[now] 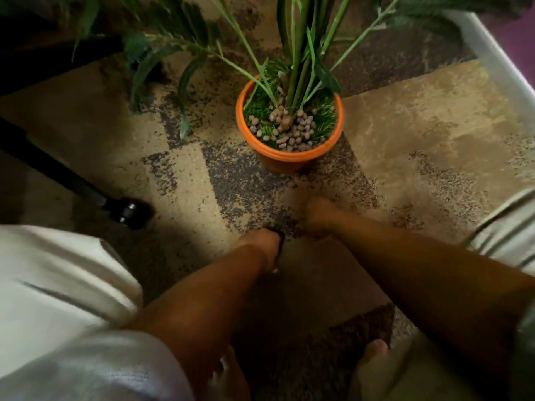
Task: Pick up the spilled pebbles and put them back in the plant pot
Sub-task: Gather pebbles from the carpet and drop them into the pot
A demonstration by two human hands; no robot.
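Head view: I see my left hand (265, 241) and right hand (318, 217) down on the carpet (405, 125), blurred; fingers' state I cannot tell. Pebbles (292, 131) sit inside the orange plant pot (278, 159) just beyond.

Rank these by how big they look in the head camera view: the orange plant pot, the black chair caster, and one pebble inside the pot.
1. orange plant pot, clearly largest.
2. black chair caster, much smaller than the pot.
3. A single pebble in the pot, smallest.
None look alike, so the order is safe.
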